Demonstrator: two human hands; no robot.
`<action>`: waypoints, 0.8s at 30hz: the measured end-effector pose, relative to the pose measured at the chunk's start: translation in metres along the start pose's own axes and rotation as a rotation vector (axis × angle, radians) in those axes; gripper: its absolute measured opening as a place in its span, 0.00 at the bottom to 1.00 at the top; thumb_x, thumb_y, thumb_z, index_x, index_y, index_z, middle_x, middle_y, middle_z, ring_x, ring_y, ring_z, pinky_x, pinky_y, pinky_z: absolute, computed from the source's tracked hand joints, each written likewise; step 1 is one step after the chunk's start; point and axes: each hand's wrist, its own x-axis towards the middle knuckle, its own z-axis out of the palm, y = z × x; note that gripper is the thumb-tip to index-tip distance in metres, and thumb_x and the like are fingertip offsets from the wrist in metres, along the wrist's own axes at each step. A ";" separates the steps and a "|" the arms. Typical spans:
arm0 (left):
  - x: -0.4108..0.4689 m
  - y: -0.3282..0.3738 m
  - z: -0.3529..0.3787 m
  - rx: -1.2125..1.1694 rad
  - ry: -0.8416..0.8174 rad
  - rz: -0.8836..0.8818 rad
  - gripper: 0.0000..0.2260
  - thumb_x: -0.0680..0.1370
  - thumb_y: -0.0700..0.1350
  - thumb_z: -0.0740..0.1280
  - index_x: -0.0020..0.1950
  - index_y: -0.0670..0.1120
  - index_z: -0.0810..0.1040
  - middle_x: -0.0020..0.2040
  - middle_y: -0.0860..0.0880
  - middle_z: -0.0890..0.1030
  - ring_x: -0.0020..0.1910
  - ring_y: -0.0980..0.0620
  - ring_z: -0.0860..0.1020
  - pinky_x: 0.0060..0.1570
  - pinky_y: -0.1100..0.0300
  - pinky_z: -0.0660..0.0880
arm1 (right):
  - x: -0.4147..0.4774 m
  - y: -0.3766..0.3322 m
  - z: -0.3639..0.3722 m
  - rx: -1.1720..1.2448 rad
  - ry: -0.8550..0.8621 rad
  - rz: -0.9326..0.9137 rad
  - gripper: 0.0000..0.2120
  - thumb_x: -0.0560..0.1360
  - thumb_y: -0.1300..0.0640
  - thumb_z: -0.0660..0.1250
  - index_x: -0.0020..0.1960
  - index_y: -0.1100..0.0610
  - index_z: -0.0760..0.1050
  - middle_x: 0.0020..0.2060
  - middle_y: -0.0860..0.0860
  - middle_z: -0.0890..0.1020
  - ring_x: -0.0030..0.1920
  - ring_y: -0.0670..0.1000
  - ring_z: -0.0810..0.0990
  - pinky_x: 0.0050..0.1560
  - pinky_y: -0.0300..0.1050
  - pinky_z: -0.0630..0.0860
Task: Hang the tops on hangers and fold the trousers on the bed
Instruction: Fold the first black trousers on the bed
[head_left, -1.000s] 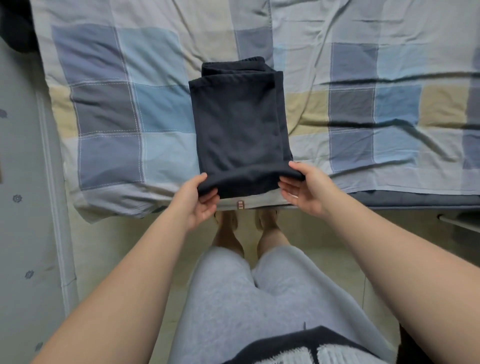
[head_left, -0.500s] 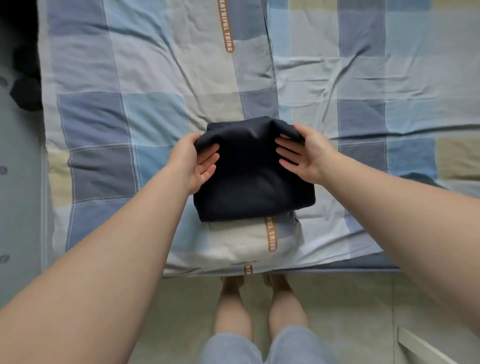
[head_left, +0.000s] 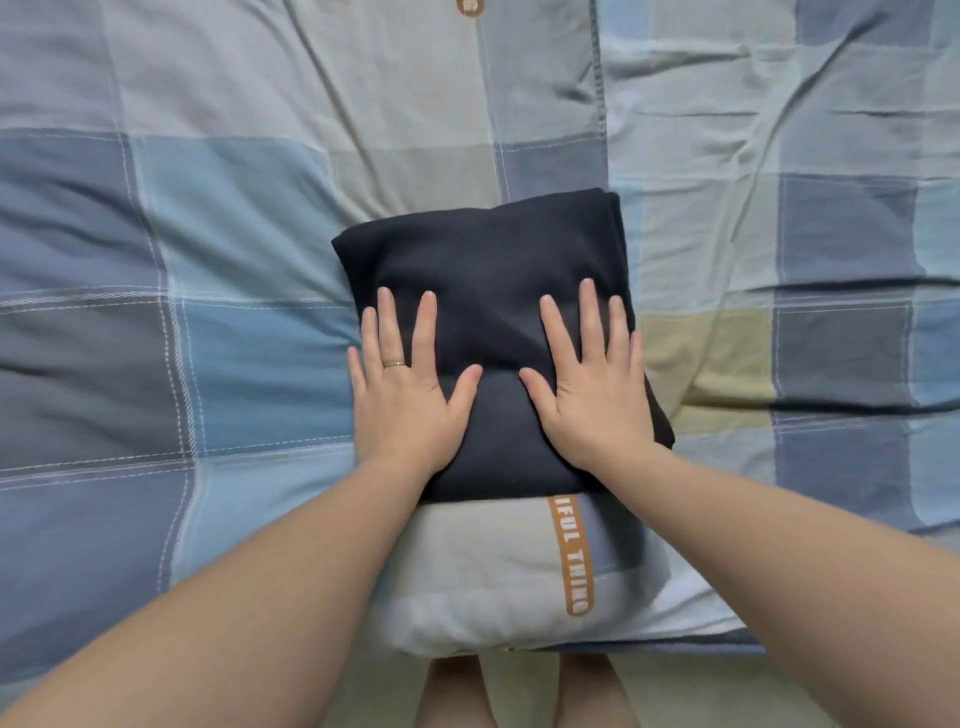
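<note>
1. Currently, the trousers (head_left: 493, 270) lie on the bed as a dark navy folded bundle, roughly rectangular, near the middle of the view.
2. Left hand (head_left: 402, 400): flat on the bundle's near left part, palm down, fingers straight and spread. The little finger reaches past the bundle's left edge onto the cover. A thin ring (head_left: 395, 364) sits on one finger.
3. Right hand (head_left: 597, 395): flat on the near right part, palm down, fingers splayed. Its outer side runs along the bundle's right edge.
4. Both thumbs point inward, apart, with dark cloth between them.
5. Writing: an orange strip (head_left: 571, 556) on the cover runs from under the bundle's near edge toward the person. White capitals read "IFUL THIN" (the last letter is cut by the strip's rounded end). A second orange tab (head_left: 470, 6) shows at the top border, its text unreadable.
6. Edges: a pale panel of the checked bed cover (head_left: 234, 234) separates the bundle's near edge from the bed's near edge.
7. Room: checked cover shows on every side of the bundle, creased toward the right.
8. Below the bed edge, floor (head_left: 519, 691) and the person's bare legs (head_left: 452, 691) are visible.
</note>
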 end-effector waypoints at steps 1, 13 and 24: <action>0.003 -0.002 0.008 0.003 0.038 0.007 0.37 0.79 0.66 0.55 0.82 0.58 0.40 0.83 0.46 0.39 0.82 0.42 0.42 0.78 0.39 0.49 | 0.003 0.001 0.007 0.014 0.022 -0.004 0.35 0.81 0.36 0.51 0.82 0.45 0.42 0.81 0.54 0.40 0.80 0.63 0.42 0.77 0.67 0.49; 0.013 -0.001 0.006 -0.348 0.237 -0.145 0.55 0.68 0.68 0.73 0.83 0.48 0.48 0.80 0.45 0.55 0.77 0.44 0.62 0.74 0.47 0.64 | 0.022 0.015 -0.008 0.754 0.054 0.292 0.58 0.62 0.32 0.74 0.81 0.44 0.44 0.78 0.47 0.58 0.78 0.46 0.56 0.75 0.44 0.57; 0.040 -0.025 -0.046 -0.972 -0.248 -0.454 0.32 0.60 0.63 0.81 0.62 0.57 0.78 0.54 0.62 0.85 0.52 0.61 0.83 0.52 0.60 0.77 | 0.026 0.074 -0.038 1.348 -0.667 0.511 0.34 0.59 0.41 0.82 0.62 0.51 0.80 0.54 0.50 0.86 0.54 0.52 0.86 0.50 0.46 0.81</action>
